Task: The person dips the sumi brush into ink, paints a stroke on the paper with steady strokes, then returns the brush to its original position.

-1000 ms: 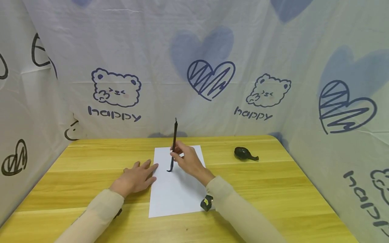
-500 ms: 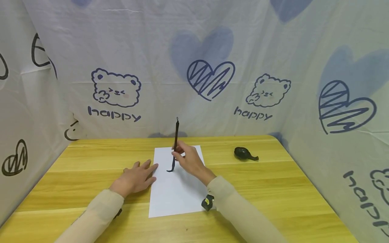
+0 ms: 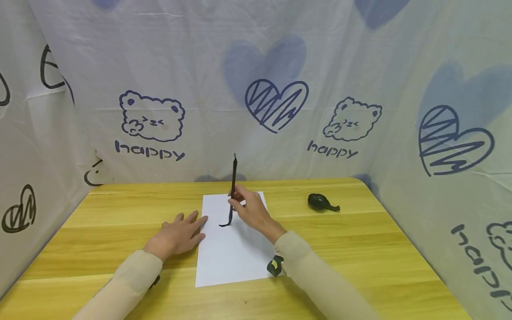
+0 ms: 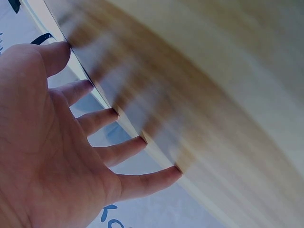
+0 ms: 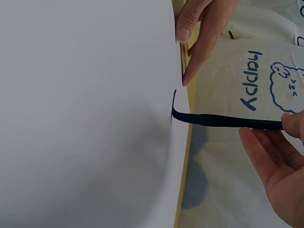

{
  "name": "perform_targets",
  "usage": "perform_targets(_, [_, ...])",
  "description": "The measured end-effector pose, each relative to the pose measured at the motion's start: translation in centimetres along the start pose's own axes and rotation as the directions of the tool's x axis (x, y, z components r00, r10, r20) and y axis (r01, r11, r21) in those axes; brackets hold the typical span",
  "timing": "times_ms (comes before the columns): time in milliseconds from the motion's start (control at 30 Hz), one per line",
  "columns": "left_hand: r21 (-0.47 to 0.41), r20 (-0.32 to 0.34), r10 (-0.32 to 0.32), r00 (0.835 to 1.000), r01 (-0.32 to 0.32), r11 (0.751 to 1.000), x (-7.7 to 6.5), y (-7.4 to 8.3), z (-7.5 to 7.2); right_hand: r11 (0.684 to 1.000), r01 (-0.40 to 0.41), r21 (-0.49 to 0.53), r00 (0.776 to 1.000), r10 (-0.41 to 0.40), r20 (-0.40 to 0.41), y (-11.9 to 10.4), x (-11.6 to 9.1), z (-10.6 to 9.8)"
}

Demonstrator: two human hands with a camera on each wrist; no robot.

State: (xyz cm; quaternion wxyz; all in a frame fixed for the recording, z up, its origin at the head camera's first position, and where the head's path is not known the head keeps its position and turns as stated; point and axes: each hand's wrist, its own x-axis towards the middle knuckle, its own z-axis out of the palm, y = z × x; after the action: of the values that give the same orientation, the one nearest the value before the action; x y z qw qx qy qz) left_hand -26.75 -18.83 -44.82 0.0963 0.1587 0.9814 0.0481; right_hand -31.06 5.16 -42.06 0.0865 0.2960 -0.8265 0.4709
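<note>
Fingers of the right hand [image 3: 252, 211] pinch a brush [image 3: 234, 173], its tip on the paper [image 3: 224, 262] at a short black stroke [image 5: 174, 97]; the left hand [image 3: 178, 234], fingers spread, touches the paper's left edge. Only the head view shows a black, narrow-tailed object [image 3: 318, 202] on the surface [image 3: 344, 253].

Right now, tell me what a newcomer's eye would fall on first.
Probably the black brush, nearly upright in the right hand, its tip at a short black stroke on the white paper. Then the left hand, fingers spread at the paper's left edge. Beyond these, a black spoon-shaped object right of the paper and blue-printed white cloth behind the table stand out.
</note>
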Motion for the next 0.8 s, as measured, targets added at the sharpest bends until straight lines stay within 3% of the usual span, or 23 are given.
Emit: perform_targets(800, [-0.001, -0.012, 0.019, 1.000, -0.019, 1.000, -0.2, -0.1, 0.0, 0.999, -0.008, -0.037, 1.000, 0.007, -0.023, 0.6, -0.2, -1.0])
